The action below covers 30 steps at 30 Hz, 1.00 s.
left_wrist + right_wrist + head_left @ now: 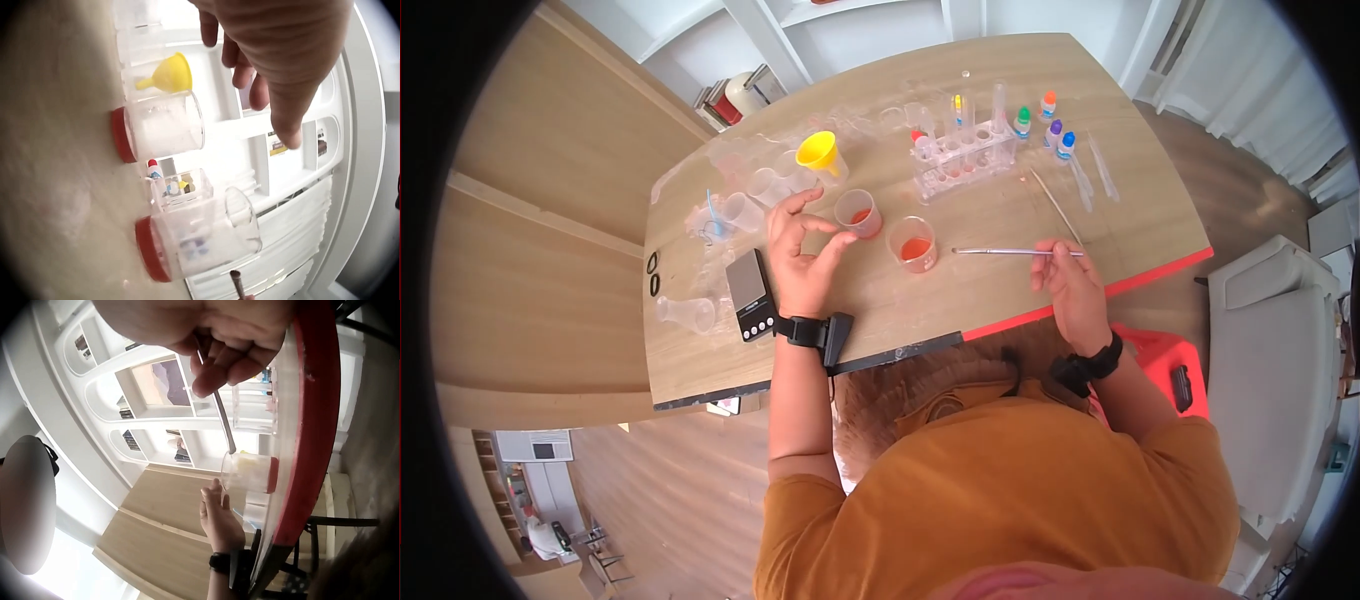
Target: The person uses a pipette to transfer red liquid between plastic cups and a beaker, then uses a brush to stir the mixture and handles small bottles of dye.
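"Along the near right side of the table (1000,288), what does the right hand (1072,290) have?"

"It pinches a slim brush (1000,251), roughly level above the wood, tip pointing left. From the head view, a small gap shows between that tip and the right cup (912,236), which stands upright with red-orange liquid in its bottom."

"And the left hand (802,250)?"

"Released, thumb and fingers spread, just left of the left cup (852,203), also upright with red-orange liquid. Only a slim gap parts the two cups."

"How much room around them?"

"Left is tight: the scale (750,290) sits beside the left wrist, a flask (688,312) lying beyond it. On the far side stand the yellow funnel (820,150) and the rack (965,160). Nearer, a broad strip of table separates the cups from the red edge (1160,268)."
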{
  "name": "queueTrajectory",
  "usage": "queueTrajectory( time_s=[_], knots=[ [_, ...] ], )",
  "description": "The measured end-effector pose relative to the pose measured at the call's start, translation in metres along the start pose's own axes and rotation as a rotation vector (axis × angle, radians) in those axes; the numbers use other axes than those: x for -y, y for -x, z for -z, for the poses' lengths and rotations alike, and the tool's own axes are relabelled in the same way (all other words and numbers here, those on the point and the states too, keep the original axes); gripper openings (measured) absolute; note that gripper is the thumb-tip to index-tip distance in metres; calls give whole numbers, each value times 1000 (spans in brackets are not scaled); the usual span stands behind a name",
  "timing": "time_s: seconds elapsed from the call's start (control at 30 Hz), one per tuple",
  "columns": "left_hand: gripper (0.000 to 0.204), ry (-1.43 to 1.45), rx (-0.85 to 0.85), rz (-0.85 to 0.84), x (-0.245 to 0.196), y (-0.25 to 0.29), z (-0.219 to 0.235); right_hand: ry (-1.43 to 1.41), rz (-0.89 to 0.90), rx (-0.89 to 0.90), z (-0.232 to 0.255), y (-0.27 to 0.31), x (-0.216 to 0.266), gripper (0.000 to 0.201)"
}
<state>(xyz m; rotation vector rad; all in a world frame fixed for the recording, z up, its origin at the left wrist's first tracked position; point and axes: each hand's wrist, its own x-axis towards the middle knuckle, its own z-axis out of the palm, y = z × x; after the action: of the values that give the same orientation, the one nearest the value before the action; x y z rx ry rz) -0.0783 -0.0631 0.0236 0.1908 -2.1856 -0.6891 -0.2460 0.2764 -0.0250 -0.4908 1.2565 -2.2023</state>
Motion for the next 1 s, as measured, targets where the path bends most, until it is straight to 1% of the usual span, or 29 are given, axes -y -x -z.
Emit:
queueTrajectory(
  time_s=[0.03,0.1,0.13,0.2,0.23,0.3,0.33,0.4,0.43,0.5,0.57,0.63,0.67,0.7,0.73,0.77,0.8,0.83,0.87,0.9,0.93,1.0],
  knots=[
    [28,10,-4,3,1,1,-1,-17,-6,-9,0,-1,1,32],
    [55,147,41,76,2,3,-4,-37,-21,-29,1,-2,2,32],
    [55,153,38,84,3,4,-4,-66,-34,-43,2,-2,2,32],
    [83,92,135,148,4,6,-7,-80,-43,-48,2,-2,3,32],
    [83,93,126,157,7,7,-9,-104,-45,-50,2,-3,3,32],
    [102,25,180,191,11,9,-17,-114,-44,-13,2,-7,3,31],
    [102,24,174,196,12,10,-21,-132,-35,17,1,-9,2,31],
    [108,24,229,276,13,11,-28,-157,-38,19,-2,-13,0,31],
    [108,22,229,276,15,11,-30,-185,-35,14,-4,-14,-2,31],
    [105,83,224,394,17,9,-33,-188,-25,16,-12,-16,0,30],
    [104,74,206,400,19,7,-33,-190,-15,18,-24,-18,6,29],
    [103,66,190,411,20,7,-35,230,159,138,-42,-19,21,27],
    [105,83,146,381,20,6,-36,229,158,134,-55,-19,28,27],
    [106,100,103,349,20,6,-37,416,218,178,-71,-19,37,25],
    [106,101,106,346,19,5,-36,604,280,221,-84,-20,43,24],
    [101,-35,36,201,19,4,-35,603,285,217,-95,-25,48,24],
    [96,-169,-34,54,17,3,-33,791,431,292,-104,-32,52,22],
    [96,-168,-33,48,17,3,-27,979,577,368,-111,-39,53,20],
    [88,-156,-29,-69,15,5,-16,980,581,363,-116,-43,52,20],
    [81,-144,-24,-186,11,6,-8,1021,523,393,-120,-47,49,18],
    [81,-141,-23,-190,5,8,-6,1062,462,423,-123,-49,47,16],
    [66,190,208,84,-8,9,-6,1065,442,412,-125,-52,38,16]
  ],
)
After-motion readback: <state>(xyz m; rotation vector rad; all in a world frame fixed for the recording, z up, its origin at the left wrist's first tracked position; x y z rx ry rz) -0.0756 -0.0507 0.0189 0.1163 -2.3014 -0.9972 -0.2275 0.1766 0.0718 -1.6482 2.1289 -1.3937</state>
